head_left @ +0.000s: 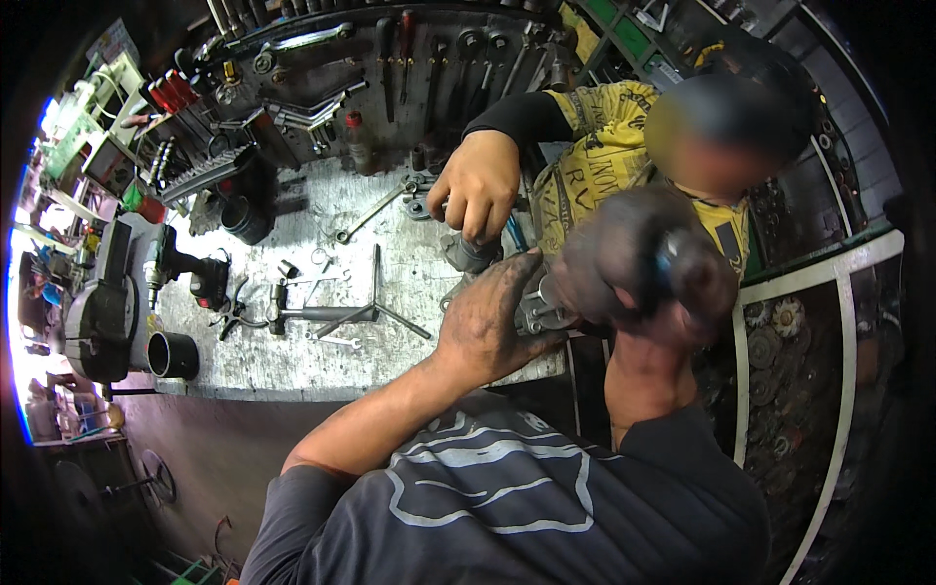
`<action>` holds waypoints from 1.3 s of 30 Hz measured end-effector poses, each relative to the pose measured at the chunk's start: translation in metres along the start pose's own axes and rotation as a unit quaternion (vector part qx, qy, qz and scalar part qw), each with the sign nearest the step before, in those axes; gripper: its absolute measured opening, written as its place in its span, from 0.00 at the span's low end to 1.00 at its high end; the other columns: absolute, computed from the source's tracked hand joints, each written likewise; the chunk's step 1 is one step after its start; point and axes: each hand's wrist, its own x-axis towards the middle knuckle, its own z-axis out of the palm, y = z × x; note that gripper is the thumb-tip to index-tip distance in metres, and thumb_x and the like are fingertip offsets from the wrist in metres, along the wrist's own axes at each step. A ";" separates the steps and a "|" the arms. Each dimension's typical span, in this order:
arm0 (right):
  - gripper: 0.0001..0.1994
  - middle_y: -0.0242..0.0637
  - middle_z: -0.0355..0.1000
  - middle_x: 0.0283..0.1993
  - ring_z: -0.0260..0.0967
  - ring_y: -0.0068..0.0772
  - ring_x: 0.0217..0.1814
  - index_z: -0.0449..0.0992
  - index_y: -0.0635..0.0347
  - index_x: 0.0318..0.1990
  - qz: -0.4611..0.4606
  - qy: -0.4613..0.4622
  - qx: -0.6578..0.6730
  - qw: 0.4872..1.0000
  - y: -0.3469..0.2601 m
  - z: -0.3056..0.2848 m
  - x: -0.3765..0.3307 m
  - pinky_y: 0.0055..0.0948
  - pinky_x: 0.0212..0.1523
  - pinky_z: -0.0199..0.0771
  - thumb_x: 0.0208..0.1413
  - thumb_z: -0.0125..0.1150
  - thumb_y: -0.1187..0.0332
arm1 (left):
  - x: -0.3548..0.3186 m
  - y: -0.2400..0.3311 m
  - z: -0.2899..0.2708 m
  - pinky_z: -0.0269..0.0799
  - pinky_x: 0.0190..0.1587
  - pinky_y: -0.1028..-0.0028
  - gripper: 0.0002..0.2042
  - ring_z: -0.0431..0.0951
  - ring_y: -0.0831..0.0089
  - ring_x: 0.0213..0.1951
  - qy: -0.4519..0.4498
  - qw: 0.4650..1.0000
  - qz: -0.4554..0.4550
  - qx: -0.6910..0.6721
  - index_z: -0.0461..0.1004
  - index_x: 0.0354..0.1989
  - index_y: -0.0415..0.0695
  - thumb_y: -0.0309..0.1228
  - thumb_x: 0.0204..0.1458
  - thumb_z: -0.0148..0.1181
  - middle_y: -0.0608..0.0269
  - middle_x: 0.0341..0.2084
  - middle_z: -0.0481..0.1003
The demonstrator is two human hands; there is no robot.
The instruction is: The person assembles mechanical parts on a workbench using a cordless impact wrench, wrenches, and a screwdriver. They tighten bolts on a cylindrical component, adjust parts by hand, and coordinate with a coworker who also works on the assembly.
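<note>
Centre frame: greasy left hand (485, 327) grips grey metal part (539, 312), blurred right hand (639, 258) clenches dark tool; steady brace advisable.

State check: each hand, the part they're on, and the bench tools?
left hand: greasy, resting on the metal part
right hand: blurred, gripping a dark-handled tool
metal part: at bench edge, partly hidden
co-worker's hand: on a grey part on the bench
cross wrench: lying flat
impact wrench: lying on the bench
wall wrenches: hung up
</note>
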 end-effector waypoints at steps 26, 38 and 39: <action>0.28 0.37 0.68 0.23 0.63 0.29 0.19 0.73 0.63 0.29 0.005 0.073 -0.148 0.986 -0.006 -0.003 -0.001 0.30 0.23 0.63 0.68 0.58 0.44 | 0.001 0.000 -0.001 0.80 0.57 0.55 0.51 0.80 0.45 0.58 -0.035 0.998 -0.042 -0.016 0.63 0.73 0.40 0.36 0.37 0.85 0.44 0.60 0.75; 0.24 0.32 0.63 0.21 0.58 0.23 0.18 0.69 0.58 0.31 -0.067 0.229 -0.152 0.959 -0.027 -0.029 -0.016 0.25 0.23 0.65 0.73 0.50 0.46 | 0.041 0.037 -0.011 0.76 0.58 0.54 0.18 0.80 0.43 0.55 -0.010 1.000 0.024 0.007 0.78 0.58 0.36 0.27 0.60 0.65 0.44 0.54 0.78; 0.24 0.32 0.63 0.21 0.59 0.23 0.18 0.69 0.58 0.31 -0.065 0.224 -0.140 0.962 -0.026 -0.031 -0.017 0.25 0.23 0.65 0.73 0.50 0.47 | 0.044 0.038 -0.010 0.76 0.58 0.55 0.16 0.80 0.43 0.55 -0.022 1.000 0.004 0.004 0.79 0.56 0.36 0.27 0.61 0.64 0.44 0.53 0.78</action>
